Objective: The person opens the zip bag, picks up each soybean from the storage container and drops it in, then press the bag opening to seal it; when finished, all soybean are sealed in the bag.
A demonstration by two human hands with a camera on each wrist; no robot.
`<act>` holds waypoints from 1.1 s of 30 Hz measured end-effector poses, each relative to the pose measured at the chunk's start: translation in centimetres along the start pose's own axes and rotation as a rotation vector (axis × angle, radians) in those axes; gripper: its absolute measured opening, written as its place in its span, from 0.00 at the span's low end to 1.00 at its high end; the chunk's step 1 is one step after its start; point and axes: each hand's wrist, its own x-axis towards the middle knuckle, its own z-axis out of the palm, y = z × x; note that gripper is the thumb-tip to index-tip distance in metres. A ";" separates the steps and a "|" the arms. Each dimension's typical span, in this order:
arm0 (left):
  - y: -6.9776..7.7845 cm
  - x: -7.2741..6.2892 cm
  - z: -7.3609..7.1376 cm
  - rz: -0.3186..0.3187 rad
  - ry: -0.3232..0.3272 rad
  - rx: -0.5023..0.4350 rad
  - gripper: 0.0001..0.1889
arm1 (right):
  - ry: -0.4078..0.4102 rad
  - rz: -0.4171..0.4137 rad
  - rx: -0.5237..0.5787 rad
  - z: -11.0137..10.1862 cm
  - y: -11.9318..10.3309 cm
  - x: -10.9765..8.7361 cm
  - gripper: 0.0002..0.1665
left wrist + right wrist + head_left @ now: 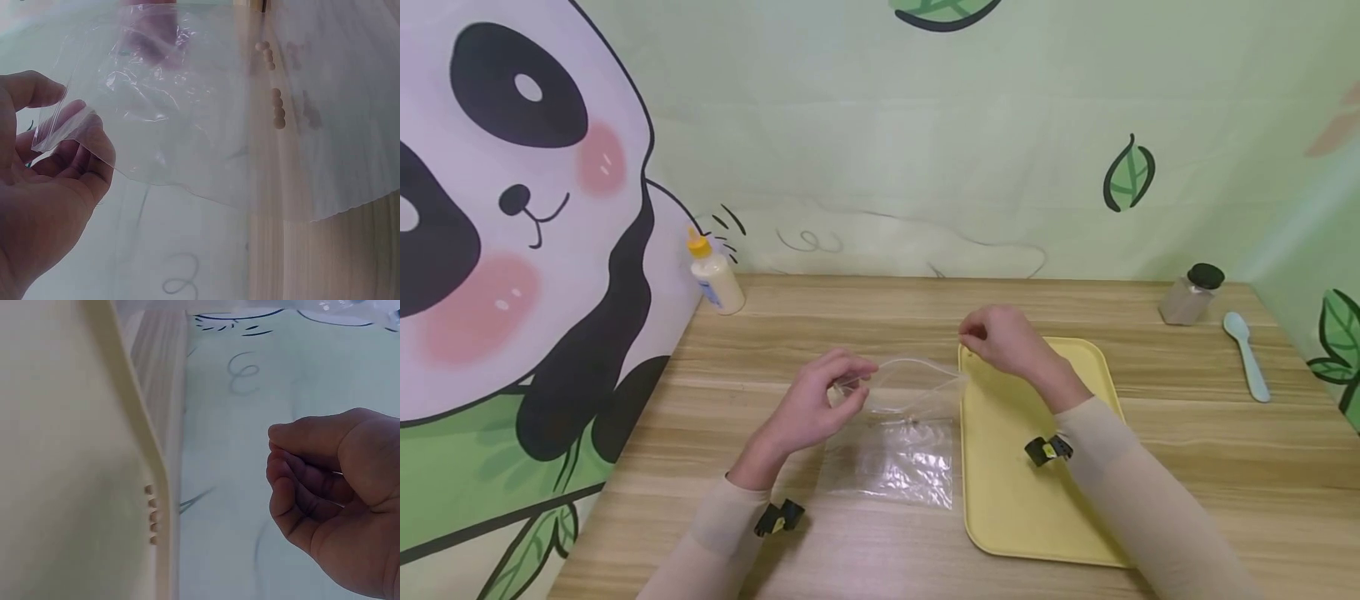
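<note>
A clear zip-top plastic bag [898,462] lies on the wooden table with its mouth raised and parted. My left hand [820,404] pinches the bag's rim at the left between thumb and fingers. Small tan beads [278,109], in short rows, show through the plastic in the left wrist view. My right hand [1003,337] is above the far left corner of the yellow tray [1000,500], apart from the bag. Its fingers are curled and the tips meet the thumb; nothing shows between them. Small brown beads [152,515] lie along the tray's edge in the right wrist view.
A glue bottle [718,283] with a yellow cap stands at the back left. At the back right are a jar [1189,296] with a black lid and a pale blue spoon [1247,357]. A printed backdrop [880,167] rises behind the table.
</note>
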 end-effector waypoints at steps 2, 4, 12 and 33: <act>0.0 0.0 0.0 0.003 0.001 -0.002 0.15 | 0.015 -0.019 0.005 -0.4 -0.5 -0.2 0.09; 0.0 0.0 0.0 0.001 0.000 -0.002 0.15 | 0.027 -0.029 0.016 -0.8 -1.1 -0.5 0.09; -0.1 0.0 0.1 -0.003 -0.001 -0.007 0.14 | 0.065 -0.067 0.038 -2.0 -3.1 -1.4 0.09; -0.1 0.0 0.0 -0.001 -0.004 -0.016 0.15 | 0.169 -0.255 0.051 -1.8 -6.7 -3.2 0.03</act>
